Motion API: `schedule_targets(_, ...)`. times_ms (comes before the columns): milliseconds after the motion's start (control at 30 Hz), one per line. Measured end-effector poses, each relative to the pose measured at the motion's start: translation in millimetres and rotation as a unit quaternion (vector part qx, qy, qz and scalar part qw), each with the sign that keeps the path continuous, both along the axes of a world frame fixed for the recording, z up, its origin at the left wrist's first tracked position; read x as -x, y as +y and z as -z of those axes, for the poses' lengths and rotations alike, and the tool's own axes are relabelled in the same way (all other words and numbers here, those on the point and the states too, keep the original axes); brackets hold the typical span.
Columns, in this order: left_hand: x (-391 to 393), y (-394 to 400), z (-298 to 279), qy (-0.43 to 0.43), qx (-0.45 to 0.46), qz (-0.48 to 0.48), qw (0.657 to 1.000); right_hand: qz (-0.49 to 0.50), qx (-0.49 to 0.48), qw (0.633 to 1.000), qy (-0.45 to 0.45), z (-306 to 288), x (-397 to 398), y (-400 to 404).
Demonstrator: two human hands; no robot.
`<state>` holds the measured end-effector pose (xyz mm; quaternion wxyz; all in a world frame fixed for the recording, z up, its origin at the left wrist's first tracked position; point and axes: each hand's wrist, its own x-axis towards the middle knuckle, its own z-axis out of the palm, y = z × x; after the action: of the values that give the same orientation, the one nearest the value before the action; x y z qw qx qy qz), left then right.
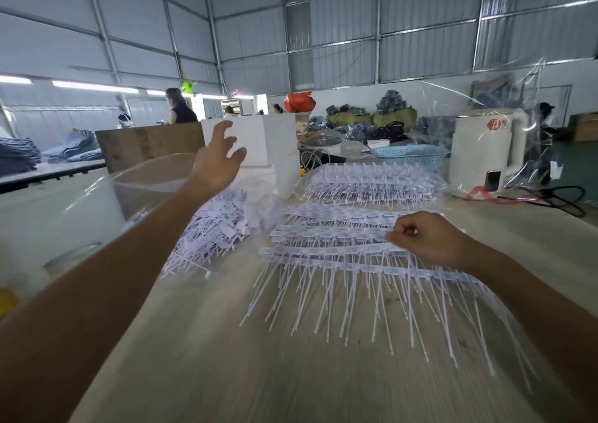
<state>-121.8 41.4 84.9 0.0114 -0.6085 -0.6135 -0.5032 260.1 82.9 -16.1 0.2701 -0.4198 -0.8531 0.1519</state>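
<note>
As right hand [430, 238] pinches, tag strip [326, 250] between fingers [399, 235], stretching left

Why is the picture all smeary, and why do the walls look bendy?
In the head view, motion smears the raised left hand and the near wooden table; the wide-angle lens bows the wall beams; the strip lights glare white; the right hand pinching the tag strips looks sharper.

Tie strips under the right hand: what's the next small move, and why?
Probably lower the left hand onto the tie strip that the right hand pinches. The left hand hovers open, holding nothing, above the loose pile of ties, and the strip is held only at one spot, so a second grip looks needed to separate it.
</note>
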Motion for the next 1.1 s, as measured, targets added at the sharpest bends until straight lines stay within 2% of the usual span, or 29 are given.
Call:
schedule_targets(67,10,0,-14,0.06,-0.004,-0.016,0.998,0.001,-0.006,1.0,0.011,-1,0,-2)
schedule_targets(133,24,-5,-17,0.174,0.104,-0.006,0.979,-0.008,-0.008,1.0,0.014,-2,-1,-2)
schedule_targets(200,35,-10,-7,0.31,0.222,-0.042,0.924,-0.01,-0.009,1.0,0.007,-1,-2,-1)
schedule_targets(267,43,-13,2,0.402,0.204,-0.124,0.884,-0.01,-0.012,1.0,-0.005,2,-2,-1)
schedule_targets(300,46,-14,1,0.399,0.155,-0.149,0.891,-0.011,-0.013,1.0,-0.007,3,-1,-1)
schedule_targets(400,49,-19,-22,0.293,0.03,-0.192,0.936,-0.013,-0.021,1.0,0.013,1,1,1)
schedule_targets(500,50,-17,-52,0.279,-0.005,-0.267,0.922,-0.02,-0.019,0.999,0.046,-3,0,2)
schedule_targets(567,49,-14,-62,0.284,-0.02,-0.311,0.907,-0.04,0.002,0.999,0.037,-6,1,-1)
schedule_targets(667,44,-13,-63,0.289,-0.037,-0.328,0.899,-0.06,0.018,0.998,0.025,-15,4,-7)
schedule_targets(767,30,-14,-50,0.291,-0.025,-0.292,0.911,-0.062,0.012,0.996,0.063,-31,1,-15)
schedule_targets(833,9,-21,-36,0.282,-0.059,-0.238,0.927,-0.05,0.01,0.996,0.069,-42,-5,-18)
schedule_targets(900,-22,-32,-21,0.279,-0.122,-0.162,0.939,-0.046,0.018,0.996,0.076,-52,-12,-23)
schedule_targets(967,-63,-40,-6,0.287,-0.137,-0.042,0.947,-0.064,0.048,0.994,0.081,-62,-19,-29)
schedule_targets(1033,-106,-43,9,0.246,-0.063,0.106,0.961,-0.082,0.067,0.993,0.061,-74,-27,-37)
schedule_targets(1100,-147,-45,26,0.177,0.053,0.214,0.959,-0.08,0.061,0.994,0.049,-88,-37,-44)
